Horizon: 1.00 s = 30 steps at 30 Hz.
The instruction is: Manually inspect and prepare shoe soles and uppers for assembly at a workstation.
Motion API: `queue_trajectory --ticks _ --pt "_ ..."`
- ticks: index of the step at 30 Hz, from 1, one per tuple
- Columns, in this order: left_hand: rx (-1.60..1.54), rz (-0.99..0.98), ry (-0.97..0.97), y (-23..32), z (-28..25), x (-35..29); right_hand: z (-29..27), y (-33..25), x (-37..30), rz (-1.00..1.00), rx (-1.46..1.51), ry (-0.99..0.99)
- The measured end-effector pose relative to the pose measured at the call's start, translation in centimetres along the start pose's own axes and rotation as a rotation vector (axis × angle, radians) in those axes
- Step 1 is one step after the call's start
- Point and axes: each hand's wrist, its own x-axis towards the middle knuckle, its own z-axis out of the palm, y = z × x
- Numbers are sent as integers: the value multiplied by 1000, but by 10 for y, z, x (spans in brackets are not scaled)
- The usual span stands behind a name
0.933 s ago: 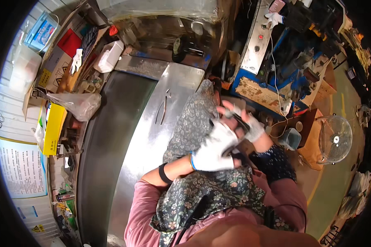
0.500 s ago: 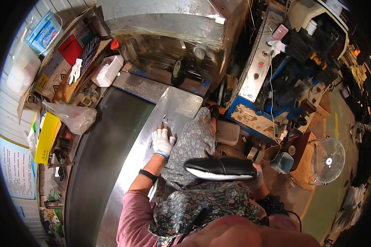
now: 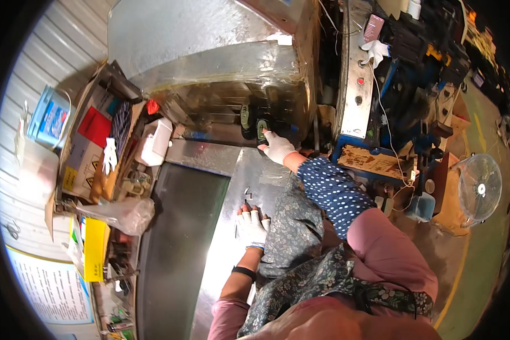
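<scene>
I have my left hand [image 3: 252, 231] spread on the metal bench [image 3: 260, 175], presumably for support, while my right hand [image 3: 277, 148] touches the black shoe [image 3: 261, 129] near the machine's [image 3: 192, 51] opening, probably where reach allows, its grip's closure unclear to me.

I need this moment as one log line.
left hand: on metal tabletop | right hand: at dark shoe | other dark shoe: alongside

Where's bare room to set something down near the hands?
Dark belt: bare between the cluttered shelf and metal table. Metal table: bare between belt and left hand, and above the small metal piece. Crowded: the shelf, and around the right hand, close against two dark shoes.
</scene>
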Motion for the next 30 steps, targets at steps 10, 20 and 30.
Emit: queue_trajectory --ticks 10,20,30 --pt "64 4 11 -7 14 -2 -32 73 -103 -230 360 -211" --pt "91 75 83 -17 24 -1 -209 226 -326 252 -286 610" --pt "91 115 141 -18 24 0 -189 321 -307 821 -179 691"
